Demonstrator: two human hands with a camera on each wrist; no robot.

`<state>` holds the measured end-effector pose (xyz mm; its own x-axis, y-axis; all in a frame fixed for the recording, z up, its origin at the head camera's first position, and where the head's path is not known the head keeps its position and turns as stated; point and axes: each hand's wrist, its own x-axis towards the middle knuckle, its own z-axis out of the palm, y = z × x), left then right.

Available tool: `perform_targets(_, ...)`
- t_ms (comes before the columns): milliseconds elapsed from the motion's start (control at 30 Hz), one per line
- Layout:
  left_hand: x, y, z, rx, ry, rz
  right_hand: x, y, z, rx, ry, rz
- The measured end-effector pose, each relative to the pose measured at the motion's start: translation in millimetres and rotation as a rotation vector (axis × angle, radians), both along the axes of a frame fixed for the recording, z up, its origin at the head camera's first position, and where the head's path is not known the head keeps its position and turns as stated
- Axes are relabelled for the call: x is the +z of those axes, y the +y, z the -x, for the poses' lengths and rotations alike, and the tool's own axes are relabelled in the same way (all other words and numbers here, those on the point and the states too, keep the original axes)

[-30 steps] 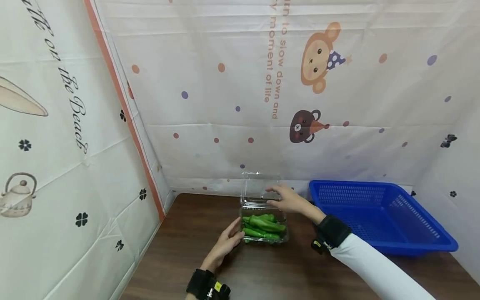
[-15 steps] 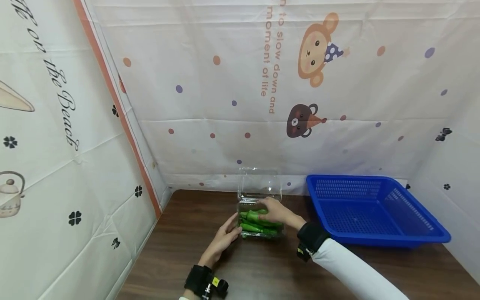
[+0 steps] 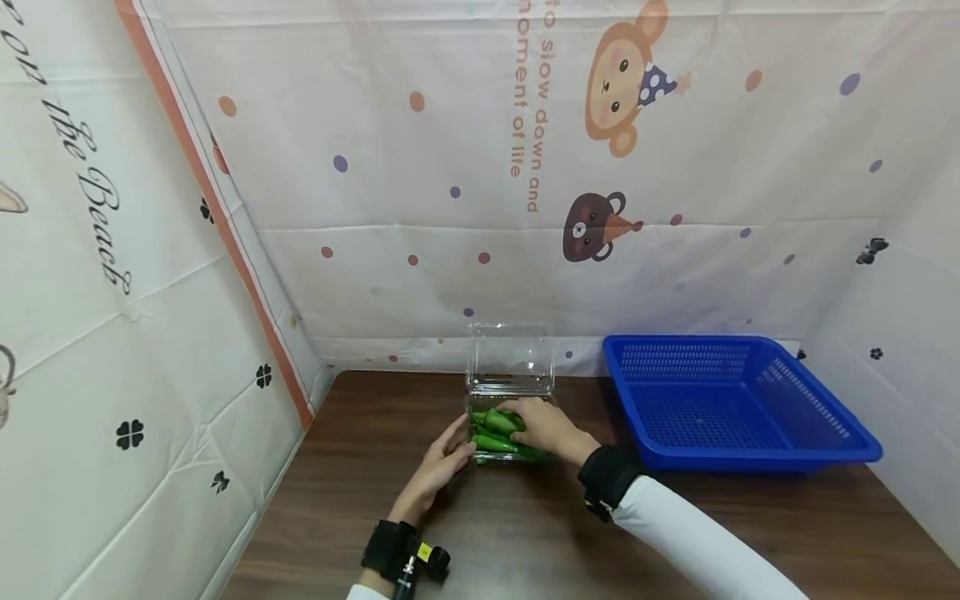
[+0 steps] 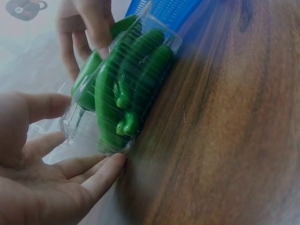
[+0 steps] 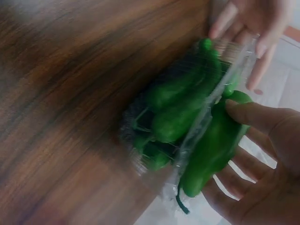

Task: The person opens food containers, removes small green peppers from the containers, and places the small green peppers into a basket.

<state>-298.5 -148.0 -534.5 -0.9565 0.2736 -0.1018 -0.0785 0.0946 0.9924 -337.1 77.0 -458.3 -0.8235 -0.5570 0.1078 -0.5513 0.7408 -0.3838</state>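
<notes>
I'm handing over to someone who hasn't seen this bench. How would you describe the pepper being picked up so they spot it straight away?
Start at the blue basket on the brown table; just left of it stands a clear plastic box, lid up. The green pepper lies along the box's rim in the right hand; the other peppers lie down inside the box, untouched.

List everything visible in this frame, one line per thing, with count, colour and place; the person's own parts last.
Clear plastic box: one, transparent, lid up, at the table's far edge.
Green peppers: several, green, in the box; exact count unclear.
Basket: one, blue, right of the box.
Table: one, dark brown wood.
Backdrop cloth: white, cartoon prints, behind and to the sides.
Left hand: straight fingers against the box's left side.
Right hand: gripping one pepper in the box.
</notes>
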Motion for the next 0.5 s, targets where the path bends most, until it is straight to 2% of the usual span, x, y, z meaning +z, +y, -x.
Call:
perform_targets(100,0.2,-0.6,-1.4,0.01,-0.003,0.012,-4.3,-0.6,-0.8,-0.02,0.011,-0.018)
perform_targets(233,0.5,-0.1,-3.1,0.02,0.0,0.026,-5.9,1.3,-2.2,-0.024,0.02,0.008)
perform_targets(500,0.1,-1.1,-3.7,-0.003,0.023,0.007,-9.2,3.5,-2.3,-0.028,0.039,0.021)
